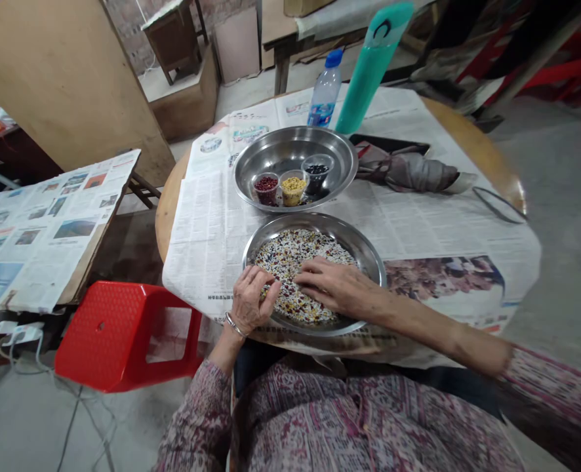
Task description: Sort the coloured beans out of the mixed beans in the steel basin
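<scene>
Two grips at the lower pan?

Confirmed. Left grip curled, fingers pressed together, tips down in the grain at the pan's near side. Right grip flat and open, fingers extended close together, palm low across the mix.

Anything pinched?

Nothing clearly pinched. Left fingertips buried too deep for certainty; cannot tell whether grains are caught there. Right grip holding nothing visible.

Location of the material?

Mixed beans and grains, speckled white, dark and red, spread across a shallow steel pan. Both grips in contact with the mix. Pan resting on newspaper over a round wooden surface.

Second vessel?

Larger steel pan directly beyond, rim touching or almost touching the first; cannot tell which. Inside, three small clear cups side by side: red beans, yellow grains, black beans.

Remaining items on the surface?

Plastic water bottle with blue cap and teal flask, both at the far edge. Folded grey umbrella to the right of the larger pan.

Person's details and surroundings?

Metal bracelet on the left wrist, patterned sleeve on the left arm. Red plastic stool beside the surface, on the left.
</scene>
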### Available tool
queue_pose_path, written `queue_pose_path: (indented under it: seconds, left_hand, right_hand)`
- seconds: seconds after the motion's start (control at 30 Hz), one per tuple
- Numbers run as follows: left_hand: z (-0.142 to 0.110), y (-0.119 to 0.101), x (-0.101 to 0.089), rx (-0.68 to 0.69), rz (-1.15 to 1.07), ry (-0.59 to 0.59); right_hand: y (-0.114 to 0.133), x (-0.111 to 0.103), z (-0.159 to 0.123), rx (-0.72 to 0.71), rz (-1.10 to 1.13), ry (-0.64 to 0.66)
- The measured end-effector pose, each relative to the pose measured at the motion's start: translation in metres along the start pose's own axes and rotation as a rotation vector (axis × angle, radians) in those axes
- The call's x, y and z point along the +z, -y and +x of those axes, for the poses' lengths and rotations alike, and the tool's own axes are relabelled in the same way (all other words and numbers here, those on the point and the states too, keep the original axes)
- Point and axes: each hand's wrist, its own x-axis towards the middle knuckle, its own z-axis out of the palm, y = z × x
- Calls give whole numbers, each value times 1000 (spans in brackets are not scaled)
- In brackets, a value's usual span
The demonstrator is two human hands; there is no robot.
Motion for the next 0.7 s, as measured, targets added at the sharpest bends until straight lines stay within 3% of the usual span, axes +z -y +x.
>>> queue_pose_path:
  seconds: [0.17,0.3,0.43,0.7]
  left_hand:
    - [0,0,1,4,4,-2]
    - [0,-1,1,5,6,1]
    - [1,-2,0,11,4,-7]
    - [2,-1,-1,5,-7,-19]
  right_hand:
    - [8,-18,-33,-62,113,122]
    - [4,-19,-34,-66,126,183]
    - [-9,-7,-12,-18,37,99]
    - [-33,-3,38,299,-167,-123]
